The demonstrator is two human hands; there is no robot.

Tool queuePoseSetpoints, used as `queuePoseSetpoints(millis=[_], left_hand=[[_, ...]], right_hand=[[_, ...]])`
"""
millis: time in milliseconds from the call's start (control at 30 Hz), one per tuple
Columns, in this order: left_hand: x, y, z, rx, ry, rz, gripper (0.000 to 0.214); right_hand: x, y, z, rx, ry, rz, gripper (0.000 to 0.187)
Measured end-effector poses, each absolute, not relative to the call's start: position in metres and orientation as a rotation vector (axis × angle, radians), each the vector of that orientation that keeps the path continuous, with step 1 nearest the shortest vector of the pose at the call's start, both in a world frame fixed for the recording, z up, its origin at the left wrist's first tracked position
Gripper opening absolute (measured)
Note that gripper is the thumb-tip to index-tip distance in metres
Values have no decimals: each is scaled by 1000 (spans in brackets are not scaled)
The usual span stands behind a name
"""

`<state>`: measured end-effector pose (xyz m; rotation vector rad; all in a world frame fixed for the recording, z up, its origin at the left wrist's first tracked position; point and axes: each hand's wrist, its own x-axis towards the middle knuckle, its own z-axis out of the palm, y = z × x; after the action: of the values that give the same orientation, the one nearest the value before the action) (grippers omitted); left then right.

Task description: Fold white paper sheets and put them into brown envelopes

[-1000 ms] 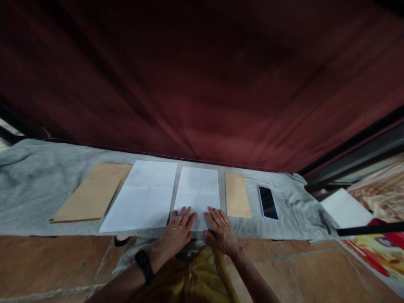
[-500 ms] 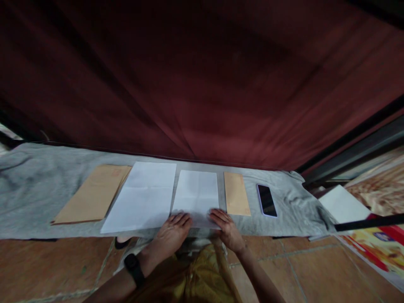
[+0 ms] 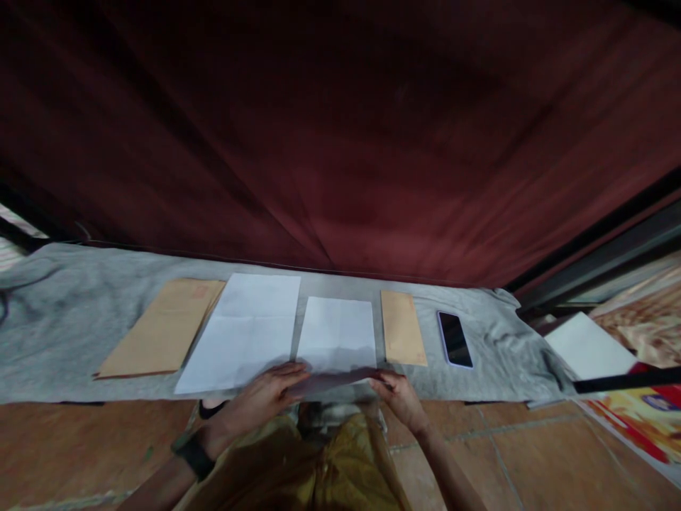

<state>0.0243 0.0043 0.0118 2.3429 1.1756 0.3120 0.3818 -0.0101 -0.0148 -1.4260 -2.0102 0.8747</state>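
Observation:
A white sheet of paper (image 3: pixel 338 333) lies in front of me, its near edge raised and curled in shadow. My left hand (image 3: pixel 271 390) is closed at the near left corner of this sheet, fingers together. At the near right corner, my right hand (image 3: pixel 399 397) pinches the edge between thumb and fingers. To the left is a larger stack or sheet of white paper (image 3: pixel 242 333) with a faint crosswise crease; my left hand overlaps its near right corner. A small brown envelope (image 3: pixel 403 328) lies just right of the sheet, apart from my right hand.
Large brown envelopes (image 3: pixel 159 330) are stacked at the left on the grey cloth (image 3: pixel 64 319). A phone (image 3: pixel 455 339) lies at the right. A dark red curtain (image 3: pixel 340 177) hangs behind the narrow surface. A white box-like object (image 3: pixel 588 345) stands beyond the right end.
Both hands have gone from lying flat on the sheet to gripping its near corners. The near edge has lifted and the sheet has shifted slightly toward me.

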Motion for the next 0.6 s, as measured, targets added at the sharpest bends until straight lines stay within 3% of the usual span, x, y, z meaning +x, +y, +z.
queuePoseSetpoints(millis=[233, 367, 600], left_hand=[[35, 22, 1, 2240, 1220, 398, 41], [34, 25, 4, 2213, 1188, 444, 26], [40, 31, 13, 1879, 1327, 513, 37]], right_hand=[[384, -7, -25, -1248, -2049, 740, 36], [382, -5, -20, -1382, -1996, 739, 26], [377, 1, -18, -1395, -1743, 890, 33]])
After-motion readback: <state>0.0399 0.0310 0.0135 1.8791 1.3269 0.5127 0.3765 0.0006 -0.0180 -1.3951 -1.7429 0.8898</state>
